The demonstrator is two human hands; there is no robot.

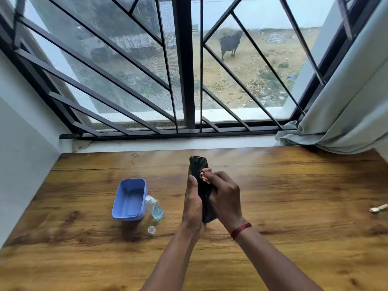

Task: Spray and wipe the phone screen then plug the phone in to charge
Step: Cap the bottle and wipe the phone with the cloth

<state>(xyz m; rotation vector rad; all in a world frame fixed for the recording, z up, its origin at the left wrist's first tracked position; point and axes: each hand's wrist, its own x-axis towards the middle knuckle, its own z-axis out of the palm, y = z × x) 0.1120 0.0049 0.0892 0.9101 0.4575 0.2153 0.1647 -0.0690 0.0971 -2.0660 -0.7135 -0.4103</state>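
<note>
- Our left hand (192, 203) is wrapped around the left edge and back of the black rectangular phone (200, 175), thumb lying along the near side; grip is closed on it.
- Phone is held upright and tilted slightly away from us, above the brown wood-grain surface (294, 196), roughly centre of view. Top end sticks up past both hands; the bottom end is partly hidden between the palms.
- Our right hand (225, 195) is curled shut on a small pinkish wad of cloth (205, 175), pressing it against the phone screen about a third of the way down from the top.
- Red thread band (241, 229) sits on our right wrist.
- Just left of the hands: clear plastic spray bottle with bluish liquid (155, 206), standing on the surface with a tilt, cap off.
- Small translucent cap (151, 230) lies on the surface near the bottle, on our side of it.
- Lavender-blue rectangular plastic box (129, 199), open top, stands directly left of the bottle, touching or nearly so; we cannot tell which.
- Far right edge of the surface: a small white object (378, 208), too blurred to identify.
- Beyond the surface: white sill, dark metal window grille (184, 66), pale grey-green curtain (346, 114) bunched at right.
- Outside, a dark animal (230, 44) stands on dry ground.
</note>
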